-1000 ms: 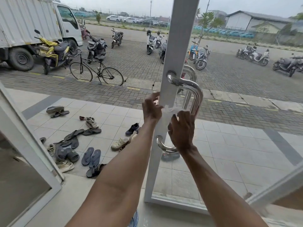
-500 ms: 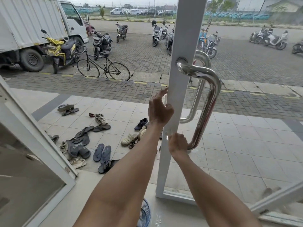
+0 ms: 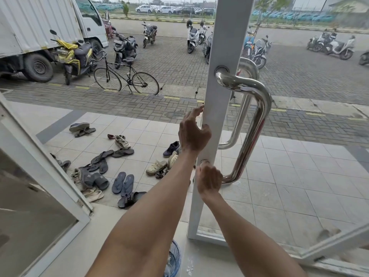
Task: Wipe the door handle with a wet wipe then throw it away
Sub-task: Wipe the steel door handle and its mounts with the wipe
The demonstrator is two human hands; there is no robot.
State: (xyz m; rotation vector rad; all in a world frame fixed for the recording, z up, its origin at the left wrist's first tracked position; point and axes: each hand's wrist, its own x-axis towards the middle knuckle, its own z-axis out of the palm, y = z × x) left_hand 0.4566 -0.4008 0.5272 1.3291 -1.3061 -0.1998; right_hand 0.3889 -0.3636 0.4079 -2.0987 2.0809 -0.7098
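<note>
A polished steel door handle [image 3: 257,124] curves off the white door frame [image 3: 223,47] of a glass door. My right hand [image 3: 208,179] grips the handle's lower end where it meets the frame, fingers curled round it. No wet wipe shows; whatever lies under that hand is hidden. My left hand [image 3: 192,132] holds the frame's left edge at mid height, thumb on the front face and index finger stretched up along the edge.
A blue mesh wastebasket [image 3: 174,260] stands on the floor below my arms. Another glass door leaf [image 3: 50,176] stands open at the left. Several sandals and shoes [image 3: 119,182] lie on the tiles outside. Beyond them are a bicycle [image 3: 126,78], scooters and a truck.
My right hand slid down the handle from mid height to its lower end. The white wipe seen between my hands a second ago is out of sight. My left hand stayed on the frame edge.
</note>
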